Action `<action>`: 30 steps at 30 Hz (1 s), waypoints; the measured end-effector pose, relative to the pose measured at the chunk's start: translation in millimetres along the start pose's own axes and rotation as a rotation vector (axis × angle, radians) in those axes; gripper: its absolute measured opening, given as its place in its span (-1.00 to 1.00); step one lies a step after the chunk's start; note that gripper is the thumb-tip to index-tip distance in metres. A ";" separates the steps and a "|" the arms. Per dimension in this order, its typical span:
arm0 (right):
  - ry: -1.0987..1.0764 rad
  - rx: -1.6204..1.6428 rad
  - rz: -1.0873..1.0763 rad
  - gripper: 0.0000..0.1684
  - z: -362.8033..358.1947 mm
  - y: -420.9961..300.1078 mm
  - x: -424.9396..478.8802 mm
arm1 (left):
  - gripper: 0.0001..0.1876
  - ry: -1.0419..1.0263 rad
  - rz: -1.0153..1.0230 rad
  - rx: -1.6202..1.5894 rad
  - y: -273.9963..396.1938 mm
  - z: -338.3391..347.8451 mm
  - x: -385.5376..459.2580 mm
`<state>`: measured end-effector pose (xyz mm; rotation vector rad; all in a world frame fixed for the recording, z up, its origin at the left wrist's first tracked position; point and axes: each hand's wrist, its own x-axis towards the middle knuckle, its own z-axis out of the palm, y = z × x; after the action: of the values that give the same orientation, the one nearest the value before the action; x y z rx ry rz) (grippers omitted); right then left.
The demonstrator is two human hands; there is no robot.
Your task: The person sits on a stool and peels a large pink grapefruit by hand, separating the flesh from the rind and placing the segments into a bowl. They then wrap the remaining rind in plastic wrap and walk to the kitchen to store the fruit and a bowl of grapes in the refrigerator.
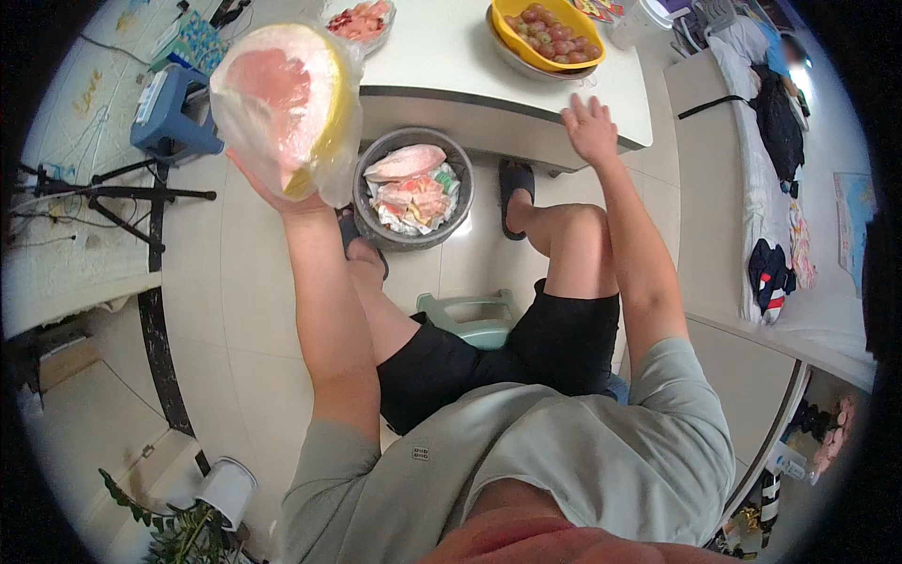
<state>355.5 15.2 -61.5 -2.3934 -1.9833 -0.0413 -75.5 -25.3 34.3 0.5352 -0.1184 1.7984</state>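
Note:
My left hand (285, 194) holds up a large cut piece of pomelo (282, 99) in a clear plastic bag, its pink flesh and white pith showing and yellow rind along the right side. The palm is under the fruit, and some fingers are hidden behind it. My right hand (590, 127) is empty with its fingers spread, by the front edge of the white table (437, 63). A yellow basket of grapes (553, 35) sits in a bowl just beyond that hand. Peeled pomelo flesh (359, 22) lies in a clear container at the table's far left.
A grey bin (414, 240) with peel and scraps stands on the floor between my feet. A light green stool (468, 328) is between my legs. To the left are a blue stool (173, 116) and black tripod legs (141, 190). Another person (779, 56) is at the far right.

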 end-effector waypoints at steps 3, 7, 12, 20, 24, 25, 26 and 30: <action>0.071 0.144 -0.355 -0.43 8.4 -56.7 -27.3 | -0.29 0.117 0.053 0.186 5.5 -3.2 -3.6; 0.089 0.576 -0.555 -0.67 -13.7 -128.4 -53.9 | -0.19 0.233 0.046 0.381 19.7 -17.6 -8.5; -0.028 0.688 -0.473 -0.78 -15.5 -161.3 -66.3 | -0.39 0.156 0.154 0.572 21.1 -14.4 -10.8; -0.099 0.722 -0.305 -0.68 -21.4 -183.0 -69.6 | -0.37 -0.006 0.119 0.301 31.1 -14.6 -5.6; 0.048 0.915 -0.403 -0.67 -3.6 -181.3 -69.9 | -0.31 0.027 0.080 0.249 28.8 -19.4 -4.0; -0.065 0.890 -0.341 -0.67 -6.8 -182.2 -68.9 | -0.30 0.029 0.073 0.242 28.8 -20.3 -5.4; -0.177 0.862 -0.280 -0.67 -11.0 -182.1 -67.7 | -0.28 0.032 0.065 0.233 29.4 -21.3 -5.8; -0.214 0.795 -0.157 -0.68 -14.6 -182.2 -63.9 | -0.22 0.052 0.042 0.270 26.9 -20.6 -7.0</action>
<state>164.6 -14.3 -48.1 -1.7726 -1.7697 0.8543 -105.3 -32.4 18.2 0.6802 0.1528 1.8798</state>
